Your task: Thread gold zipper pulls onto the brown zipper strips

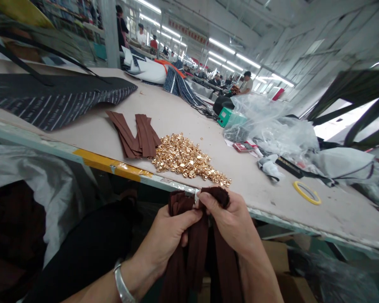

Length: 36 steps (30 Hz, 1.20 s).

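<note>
Brown fabric strips (pixel 197 256) hang in a bundle in front of the table edge, held by both hands. My left hand (pixel 173 227), with a silver bangle at the wrist, pinches the bundle's upper left part. My right hand (pixel 229 214) grips the upper right part, its thumb near a small whitish piece between the hands. Just beyond the hands, a pile of small gold metal pieces (pixel 189 158) lies on the table (pixel 177 113). More brown strips (pixel 145 134) lie flat against the left side of that pile.
Dark striped fabric (pixel 63 105) covers the table's left part. On the right are clear plastic bags (pixel 278 126), a green box (pixel 224 117) and a yellow tape roll (pixel 306 192). White cloth (pixel 60 185) hangs below the edge at left. A person (pixel 247 84) stands farther back.
</note>
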### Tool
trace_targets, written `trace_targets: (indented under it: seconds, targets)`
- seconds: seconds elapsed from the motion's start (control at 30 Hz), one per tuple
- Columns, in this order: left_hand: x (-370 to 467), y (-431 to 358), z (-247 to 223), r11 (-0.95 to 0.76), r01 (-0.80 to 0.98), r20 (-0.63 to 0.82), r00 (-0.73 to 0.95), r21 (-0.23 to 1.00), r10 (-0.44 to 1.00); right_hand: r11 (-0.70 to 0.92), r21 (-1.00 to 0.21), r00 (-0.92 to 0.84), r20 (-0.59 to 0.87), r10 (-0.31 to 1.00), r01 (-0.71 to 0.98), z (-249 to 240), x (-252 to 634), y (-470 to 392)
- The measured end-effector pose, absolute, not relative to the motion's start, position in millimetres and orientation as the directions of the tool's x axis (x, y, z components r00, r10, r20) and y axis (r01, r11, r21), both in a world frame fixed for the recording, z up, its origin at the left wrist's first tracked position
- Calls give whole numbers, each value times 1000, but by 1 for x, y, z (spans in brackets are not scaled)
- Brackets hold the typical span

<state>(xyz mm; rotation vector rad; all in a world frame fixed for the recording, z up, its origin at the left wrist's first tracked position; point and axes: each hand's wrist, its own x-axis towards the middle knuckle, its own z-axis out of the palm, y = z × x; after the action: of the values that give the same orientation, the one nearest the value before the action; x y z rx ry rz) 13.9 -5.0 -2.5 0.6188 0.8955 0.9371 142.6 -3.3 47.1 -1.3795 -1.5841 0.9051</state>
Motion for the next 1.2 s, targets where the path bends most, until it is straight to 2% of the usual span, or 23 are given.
trace_targets:
  seconds: [0.13,0.23,0.3,0.37,0.47,0.6,0.67,0.73,0.77,0.83,1.07,1.13,1.2]
  targets:
    - [11,-8,4,434,-409,-325,309,803,894,100,-959,-77,82,994,265,46,147,-11]
    - [10,-15,5,444,-395,-279,409,804,869,23,-991,-139,4,990,134,40,154,-16]
    - [9,-20,2,476,-386,-263,488,790,832,-44,-993,-132,-59,989,110,37,162,-20]
    - [9,-24,-3,518,-372,-297,510,771,807,-51,-991,-59,-58,997,124,36,172,-24]
    - [6,-25,-11,543,-371,-363,453,753,814,15,-977,87,34,996,214,42,184,-22]
    - [2,-20,-12,526,-407,-368,406,747,836,18,-842,261,187,947,539,53,180,-4]
    - [0,-17,-11,533,-396,-387,392,748,834,-18,-654,241,252,937,756,56,170,9]
    - [-2,-15,-11,538,-381,-395,394,752,830,-57,-406,180,272,945,912,56,158,20]
    - [-2,-14,-11,533,-375,-389,396,758,832,-72,-308,160,272,949,949,56,152,25]
    - [-2,-14,-10,518,-366,-371,402,773,837,-87,-213,145,274,951,973,54,143,32]
    - [-5,-14,-2,522,-356,-382,393,775,836,-8,-110,44,329,943,994,48,138,39]
    - [-6,-13,-2,510,-350,-370,395,786,841,21,-146,34,363,931,989,49,143,36]
    - [-7,-12,-2,506,-359,-361,399,784,843,42,-277,65,367,928,960,49,150,29]
